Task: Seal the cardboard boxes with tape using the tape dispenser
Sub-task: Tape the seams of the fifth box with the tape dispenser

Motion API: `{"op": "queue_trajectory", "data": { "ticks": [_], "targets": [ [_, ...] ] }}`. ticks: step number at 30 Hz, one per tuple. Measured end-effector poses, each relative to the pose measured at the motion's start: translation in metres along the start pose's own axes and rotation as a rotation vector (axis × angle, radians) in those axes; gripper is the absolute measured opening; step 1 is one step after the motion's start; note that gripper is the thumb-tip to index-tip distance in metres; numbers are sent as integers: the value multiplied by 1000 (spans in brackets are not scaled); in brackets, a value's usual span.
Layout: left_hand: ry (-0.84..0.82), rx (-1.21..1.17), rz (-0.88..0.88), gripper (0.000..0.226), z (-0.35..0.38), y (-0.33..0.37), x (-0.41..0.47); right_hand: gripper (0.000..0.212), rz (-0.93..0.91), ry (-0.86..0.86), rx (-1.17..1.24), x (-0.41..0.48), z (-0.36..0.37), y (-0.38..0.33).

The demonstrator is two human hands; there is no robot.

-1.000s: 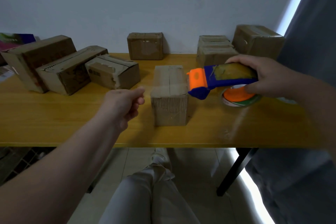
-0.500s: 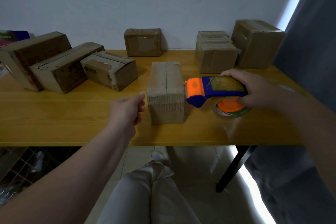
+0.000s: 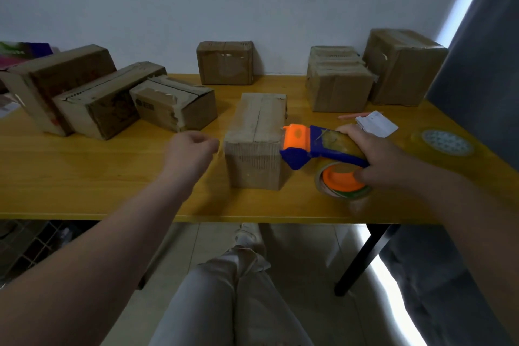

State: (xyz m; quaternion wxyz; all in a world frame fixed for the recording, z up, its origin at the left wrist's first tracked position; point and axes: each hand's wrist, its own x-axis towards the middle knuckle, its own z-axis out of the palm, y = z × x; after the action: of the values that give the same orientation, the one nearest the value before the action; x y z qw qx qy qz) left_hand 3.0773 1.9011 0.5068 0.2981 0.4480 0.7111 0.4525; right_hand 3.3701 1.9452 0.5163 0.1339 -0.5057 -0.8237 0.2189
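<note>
A small cardboard box (image 3: pixel 257 132) stands in the middle of the yellow table (image 3: pixel 84 177), its top flaps meeting in a centre seam. My right hand (image 3: pixel 376 157) grips the blue and orange tape dispenser (image 3: pixel 314 146), whose orange head touches the box's right top edge. The tape roll (image 3: pixel 341 181) hangs under the handle, close to the tabletop. My left hand (image 3: pixel 191 153) hovers just left of the box, fingers curled, holding nothing.
Three cardboard boxes (image 3: pixel 98 98) lie at the left. One box (image 3: pixel 224 63) stands at the back centre and two (image 3: pixel 341 84) at the back right. A white paper (image 3: pixel 376 123), a pencil and a clear tape roll (image 3: pixel 445 142) lie at the right.
The dispenser has dropped lower and its head now meets the box's right edge. My left hand has drifted closer to the box's left side.
</note>
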Motion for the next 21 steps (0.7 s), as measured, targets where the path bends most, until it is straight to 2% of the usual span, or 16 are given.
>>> {"op": "queue_trajectory", "data": {
  "ticks": [1,3,7,8,10,12,16,21],
  "targets": [
    [59,-94,42,11,0,0,0,74,2,-4,-8,1,4,-4],
    [70,-196,75,27,0,1,1,74,9,-1,-30,5,14,-14],
    [-79,-91,137,53,-11,-2,9,71,2,32,-54,10,28,-34],
    [-117,70,219,56,-14,-1,10,70,-9,46,-59,10,31,-39],
    [-156,589,444,67,-16,2,11,66,-34,83,-55,10,35,-46],
    [-232,878,658,79,-14,3,15,66,-41,106,-64,11,37,-51],
    [-390,924,842,90,-15,5,24,70,-58,143,-95,10,33,-51],
    [-423,848,884,89,-21,4,28,70,-130,192,-37,7,24,-56]
  ]
}}
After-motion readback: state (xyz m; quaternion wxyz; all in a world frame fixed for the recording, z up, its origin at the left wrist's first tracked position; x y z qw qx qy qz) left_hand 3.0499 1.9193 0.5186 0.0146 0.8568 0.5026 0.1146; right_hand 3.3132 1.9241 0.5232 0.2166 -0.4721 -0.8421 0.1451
